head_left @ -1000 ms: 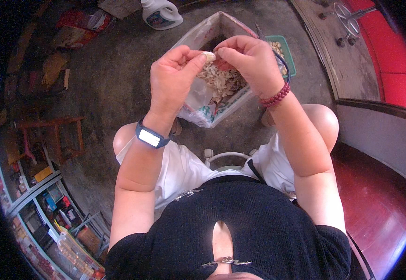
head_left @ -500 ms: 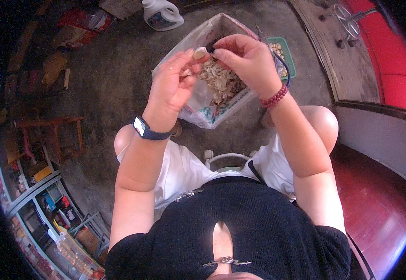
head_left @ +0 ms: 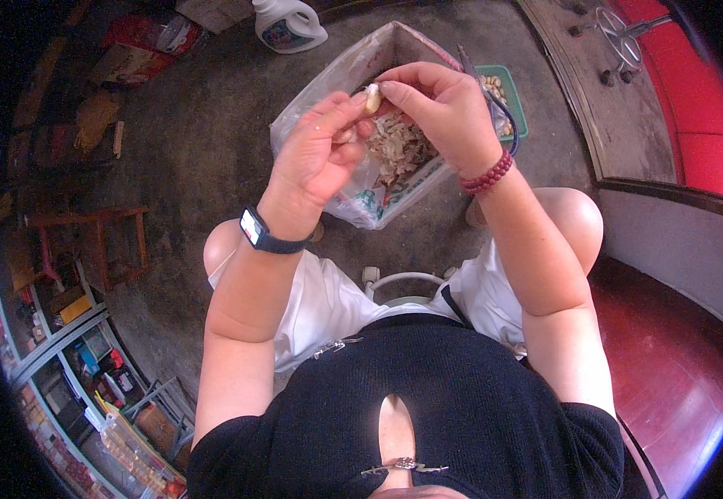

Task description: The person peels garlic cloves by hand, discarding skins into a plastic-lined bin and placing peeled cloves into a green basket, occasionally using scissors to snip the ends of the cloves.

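My left hand [head_left: 316,158] pinches a pale garlic clove [head_left: 372,98] between thumb and fingers, held above a clear plastic bag [head_left: 361,200] full of papery peels. My right hand [head_left: 440,112] meets it from the right, fingertips on the same clove. A thin grey blade [head_left: 463,62], apparently a small knife, sticks up from behind the right hand. A dark watch is on my left wrist and a red bead bracelet on my right. Both hands hover over the bag, between my knees.
A green basket [head_left: 507,91] of peeled cloves sits on the concrete floor beyond the bag. A white jug [head_left: 287,25] stands further back, a small wooden stool [head_left: 95,237] to the left, shelves of goods at lower left, and a red floor at right.
My left hand has turned and its fingers have risen toward the right hand; the clove now shows between the fingertips. My arms have hardly shifted.
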`<control>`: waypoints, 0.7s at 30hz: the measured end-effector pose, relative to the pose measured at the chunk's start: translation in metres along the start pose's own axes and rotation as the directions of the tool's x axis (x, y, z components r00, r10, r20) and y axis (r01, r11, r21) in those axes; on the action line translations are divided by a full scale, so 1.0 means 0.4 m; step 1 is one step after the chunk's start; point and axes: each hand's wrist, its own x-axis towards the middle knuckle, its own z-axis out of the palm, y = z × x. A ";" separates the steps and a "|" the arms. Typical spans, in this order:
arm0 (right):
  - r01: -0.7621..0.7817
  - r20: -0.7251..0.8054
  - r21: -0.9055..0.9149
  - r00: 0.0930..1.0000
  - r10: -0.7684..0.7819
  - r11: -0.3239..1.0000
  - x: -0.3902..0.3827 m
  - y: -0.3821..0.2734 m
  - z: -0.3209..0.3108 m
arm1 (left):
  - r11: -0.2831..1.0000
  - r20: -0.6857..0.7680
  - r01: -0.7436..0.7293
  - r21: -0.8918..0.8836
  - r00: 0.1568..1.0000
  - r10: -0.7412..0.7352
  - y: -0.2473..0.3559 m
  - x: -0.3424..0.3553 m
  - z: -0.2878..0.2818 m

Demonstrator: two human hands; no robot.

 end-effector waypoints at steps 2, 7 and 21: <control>-0.040 0.016 -0.043 0.999 0.041 0.998 -0.001 0.001 -0.006 | 0.998 -0.028 -0.042 0.041 0.999 0.044 -0.003 -0.001 0.004; -0.098 0.025 -0.034 0.995 0.099 0.995 -0.007 -0.008 -0.007 | 0.986 -0.038 -0.133 0.104 0.990 0.138 -0.011 -0.002 0.004; -0.046 -0.042 -0.165 0.998 0.040 0.985 -0.014 -0.009 -0.005 | 0.892 -0.032 -0.271 0.363 0.953 0.302 -0.024 -0.011 0.031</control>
